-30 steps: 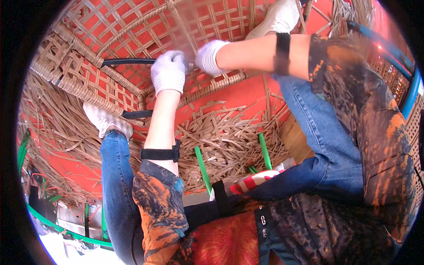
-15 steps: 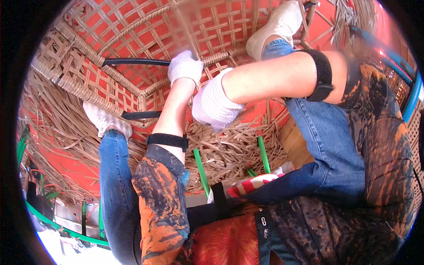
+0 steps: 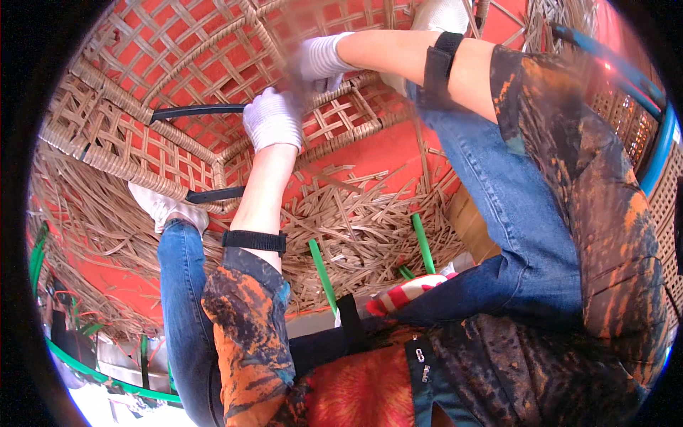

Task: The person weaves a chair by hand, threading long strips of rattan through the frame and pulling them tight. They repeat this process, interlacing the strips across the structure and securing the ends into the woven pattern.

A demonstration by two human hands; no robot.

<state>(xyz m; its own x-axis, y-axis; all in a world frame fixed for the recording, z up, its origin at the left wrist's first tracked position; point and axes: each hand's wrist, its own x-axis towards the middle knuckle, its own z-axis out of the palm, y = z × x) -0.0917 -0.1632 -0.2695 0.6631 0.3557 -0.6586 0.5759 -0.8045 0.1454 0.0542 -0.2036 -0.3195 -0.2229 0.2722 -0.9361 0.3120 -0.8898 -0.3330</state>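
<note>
A brown wicker frame (image 3: 206,153) with an open lattice and wrapped rails stands before me. My left hand (image 3: 272,121), in a white ribbed glove, is closed on its rail, beside the end of a black strip (image 3: 199,112). Above and to the right, my right hand (image 3: 324,60), gloved alike, has its fingers curled over the lattice, partly smeared by motion. A blurred brownish streak, perhaps a weaving strand, runs between the two hands. What the right fingers hold is hidden. A second black strip (image 3: 215,194) spans the lower rail, near my left forearm.
Cut wicker strips (image 3: 341,242) litter the red floor (image 3: 377,156), with a longer bundle (image 3: 85,199) at the left. Two green bars (image 3: 423,243) stick up near my legs. My white shoes (image 3: 167,206) flank the frame. At the right is a blue tube (image 3: 653,153).
My right hand has moved up and away, from below the left hand to above it. The left hand has shifted slightly left and down. The rail's right part is now uncovered.
</note>
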